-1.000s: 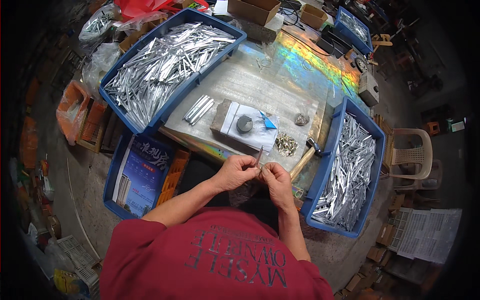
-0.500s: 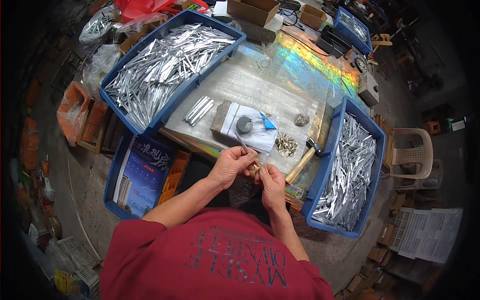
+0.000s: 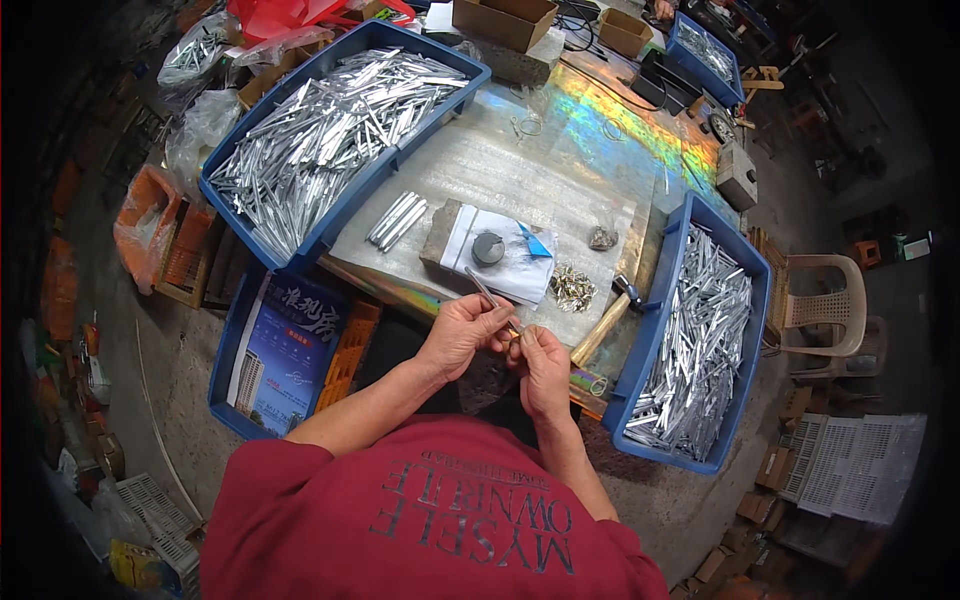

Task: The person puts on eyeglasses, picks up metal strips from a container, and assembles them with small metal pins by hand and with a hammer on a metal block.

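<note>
A slim metal bar [image 3: 482, 287] is gripped between the thumb and fingers of my left hand [image 3: 465, 334], its far end slanting up toward the block. My right hand [image 3: 543, 362] pinches at the bar's near end, fingertips against those of the left; whatever small piece sits there is hidden. Just beyond them stands a block [image 3: 438, 237] topped with white paper [image 3: 512, 280], a round dark grey disc [image 3: 488, 249] and a blue scrap [image 3: 535, 241]. A heap of small brass-coloured and silvery parts [image 3: 572, 289] lies to its right, beside a wooden-handled hammer [image 3: 603, 330].
Several similar bars [image 3: 398, 221] lie left of the block. Large blue bins of metal bars stand at the far left [image 3: 318, 240] and right [image 3: 640, 385]. A blue crate [image 3: 226, 410] sits below the table. At the far edge, another person's hand [image 3: 664, 9] shows.
My right hand has shifted slightly left, closer against the left fingers. The bar's far end reaches a little further out. Another person's hand has come into view at the far edge.
</note>
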Motion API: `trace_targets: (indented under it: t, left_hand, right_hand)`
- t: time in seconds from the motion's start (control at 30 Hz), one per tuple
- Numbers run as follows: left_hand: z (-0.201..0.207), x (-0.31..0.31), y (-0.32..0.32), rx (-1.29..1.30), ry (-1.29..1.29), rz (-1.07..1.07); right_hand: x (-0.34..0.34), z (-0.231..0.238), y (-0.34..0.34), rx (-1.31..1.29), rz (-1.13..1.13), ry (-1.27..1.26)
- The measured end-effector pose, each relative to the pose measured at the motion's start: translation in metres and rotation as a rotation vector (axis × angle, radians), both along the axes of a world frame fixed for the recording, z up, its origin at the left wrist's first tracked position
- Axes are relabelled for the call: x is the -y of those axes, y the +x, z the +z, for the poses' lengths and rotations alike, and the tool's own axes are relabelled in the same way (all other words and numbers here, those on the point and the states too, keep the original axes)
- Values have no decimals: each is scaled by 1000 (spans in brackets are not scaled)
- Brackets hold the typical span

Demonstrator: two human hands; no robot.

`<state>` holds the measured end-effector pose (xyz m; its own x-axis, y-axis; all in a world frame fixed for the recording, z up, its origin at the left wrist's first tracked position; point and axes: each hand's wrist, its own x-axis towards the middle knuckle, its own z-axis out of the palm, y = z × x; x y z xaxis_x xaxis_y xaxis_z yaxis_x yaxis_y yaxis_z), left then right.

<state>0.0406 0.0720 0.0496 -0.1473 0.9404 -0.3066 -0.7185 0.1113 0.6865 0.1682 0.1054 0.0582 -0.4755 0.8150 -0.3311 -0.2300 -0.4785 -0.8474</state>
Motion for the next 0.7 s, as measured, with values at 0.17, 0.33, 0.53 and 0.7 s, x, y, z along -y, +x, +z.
trace_targets:
  t: [0.17, 0.33, 0.53, 0.7]
  left_hand:
    - [-1, 1, 1, 0, 11, -2]
    - [-3, 2, 5, -87, 45, 40]
    - [10, 6, 10, -234, 164, 78]
    - [11, 5, 11, -205, 137, 87]
  right_hand:
    - [0, -1, 0, -19, -4, -3]
    - [3, -1, -4, -82, -23, -16]
    - [7, 1, -7, -173, -71, -123]
    - [8, 5, -8, -178, -90, -198]
